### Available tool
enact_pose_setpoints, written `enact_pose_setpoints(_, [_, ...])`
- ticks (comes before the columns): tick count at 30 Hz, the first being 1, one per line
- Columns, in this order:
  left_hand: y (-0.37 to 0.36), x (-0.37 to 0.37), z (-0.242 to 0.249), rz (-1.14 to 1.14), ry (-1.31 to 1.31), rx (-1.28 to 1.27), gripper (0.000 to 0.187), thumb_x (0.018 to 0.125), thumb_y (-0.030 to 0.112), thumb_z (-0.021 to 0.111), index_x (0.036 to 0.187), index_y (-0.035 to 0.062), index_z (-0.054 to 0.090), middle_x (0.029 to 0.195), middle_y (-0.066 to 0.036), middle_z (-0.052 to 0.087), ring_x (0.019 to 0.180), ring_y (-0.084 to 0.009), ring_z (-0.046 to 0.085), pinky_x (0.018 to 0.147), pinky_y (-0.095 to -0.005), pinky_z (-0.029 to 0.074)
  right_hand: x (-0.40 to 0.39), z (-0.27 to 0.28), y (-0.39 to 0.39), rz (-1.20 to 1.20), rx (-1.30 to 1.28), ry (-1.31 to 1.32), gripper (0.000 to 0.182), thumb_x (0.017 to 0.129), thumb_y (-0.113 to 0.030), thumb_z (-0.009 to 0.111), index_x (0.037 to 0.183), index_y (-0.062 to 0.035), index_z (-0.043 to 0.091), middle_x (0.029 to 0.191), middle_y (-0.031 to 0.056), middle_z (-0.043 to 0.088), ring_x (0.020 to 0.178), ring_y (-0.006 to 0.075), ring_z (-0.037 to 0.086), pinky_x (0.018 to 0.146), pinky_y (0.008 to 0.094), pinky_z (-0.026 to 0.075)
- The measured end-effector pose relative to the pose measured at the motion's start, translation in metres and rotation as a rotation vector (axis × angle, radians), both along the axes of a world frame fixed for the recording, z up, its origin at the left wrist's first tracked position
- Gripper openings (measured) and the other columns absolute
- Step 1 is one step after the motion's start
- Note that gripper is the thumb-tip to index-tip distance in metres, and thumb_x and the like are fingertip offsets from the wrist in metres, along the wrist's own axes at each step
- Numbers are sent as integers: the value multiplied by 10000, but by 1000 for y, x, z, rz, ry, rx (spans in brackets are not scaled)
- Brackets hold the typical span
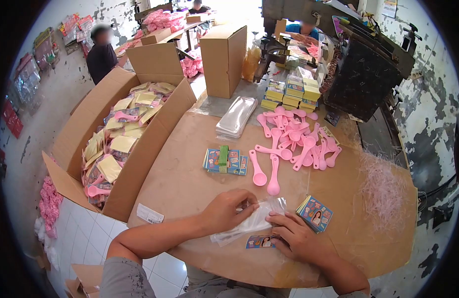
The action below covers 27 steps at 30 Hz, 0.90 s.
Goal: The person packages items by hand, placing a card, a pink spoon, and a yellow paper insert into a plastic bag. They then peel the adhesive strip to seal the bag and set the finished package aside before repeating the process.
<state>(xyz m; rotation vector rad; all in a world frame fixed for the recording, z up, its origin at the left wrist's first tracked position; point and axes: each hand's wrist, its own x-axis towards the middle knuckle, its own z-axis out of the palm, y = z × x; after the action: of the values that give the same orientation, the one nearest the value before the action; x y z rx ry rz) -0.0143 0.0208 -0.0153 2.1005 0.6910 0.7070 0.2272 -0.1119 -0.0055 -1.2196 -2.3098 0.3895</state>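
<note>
Clear plastic bags (247, 223) lie at the front of the cardboard-covered table. My left hand (232, 211) is closed, fingertips pinching the upper edge of a bag. My right hand (301, 238) has its forefingers bent onto the bag's right end. A blue printed card (259, 242) sticks out from under its thumb and lower fingers, partly hidden by them. Beside the right hand is a fanned stack of the same cards (315, 213). Two pink measuring spoons (273, 175) lie beyond the bags, near a heap of more spoons (301, 136).
A big open carton (162, 116) at left holds packed spoons and cards. On the table are a banded card bundle (224, 161), a pile of clear bags (237, 117), card stacks (291, 92), plastic shreds (386, 188) and a black machine (363, 69). Other people sit farther back.
</note>
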Motion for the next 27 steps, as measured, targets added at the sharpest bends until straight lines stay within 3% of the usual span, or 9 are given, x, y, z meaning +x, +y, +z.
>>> enact_pose_setpoints(2, [0,-2,4,32,24,-127,152,1004,126,700,1080,9,641,885,-96,702,773,-165,696,669,-339,557,0,-2,-1,-5,-20,10,226,870,-123,774,1051,-38,668,1376,131,637,1352,309,581,1116,495,448])
enact_pose_setpoints(5, [8,0,-8,-15,-348,-595,198,1029,158,686,1143,17,606,937,-91,733,800,-142,701,684,-322,567,-1,1,-2,-21,-37,23,216,879,-104,765,1058,-37,664,1365,127,646,1348,306,582,1122,499,440])
enact_pose_setpoints(7, [15,-4,-3,-74,-335,-737,248,1029,153,688,1205,24,568,977,-99,747,803,-155,710,699,-319,577,-3,4,-3,-39,-53,38,221,877,-70,760,1068,-36,655,1351,109,665,1348,285,584,1135,495,427])
enact_pose_setpoints(10, [15,-10,14,-75,-394,-886,307,1022,129,694,1263,30,530,1023,-118,763,826,-167,732,714,-308,587,4,1,-3,-63,27,185,245,860,-30,758,1081,-32,652,1250,128,697,1193,313,664,1038,453,503])
enact_pose_setpoints(11, [13,-8,19,-70,-433,-929,324,1019,118,696,1276,31,520,1035,-126,768,837,-170,740,718,-303,589,10,3,-5,-129,-27,218,233,881,-37,755,1094,-25,661,1213,122,703,1129,278,673,967,414,517])
enact_pose_setpoints(13, [11,-9,24,-90,-458,-865,363,1011,97,702,1307,33,502,1033,-129,772,875,-175,752,717,-299,589,21,10,-9,-267,-132,281,213,921,-50,751,1118,-12,679,1139,111,716,1000,208,689,827,338,544])
enact_pose_setpoints(16, [9,-10,23,-116,-490,-824,396,995,66,715,1325,42,496,1050,-144,775,925,-182,761,763,-285,597,22,21,-7,-606,-231,610,231,957,-64,738,1167,12,678,1011,93,717,861,119,662,730,277,531])
enact_pose_setpoints(22, [2,-7,9,-145,-433,-691,421,987,45,719,1341,31,492,1051,-160,778,954,-183,765,806,-278,609,12,45,20,-486,-56,677,262,977,-74,714,1220,19,683,956,70,700,795,108,636,717,279,519])
enact_pose_setpoints(27, [-3,-9,15,-164,-437,-697,463,995,60,716,1390,22,477,1053,-163,780,972,-170,758,826,-272,597,6,73,33,-330,-5,346,246,947,-24,692,1192,-17,717,917,73,670,786,148,628,700,306,502])
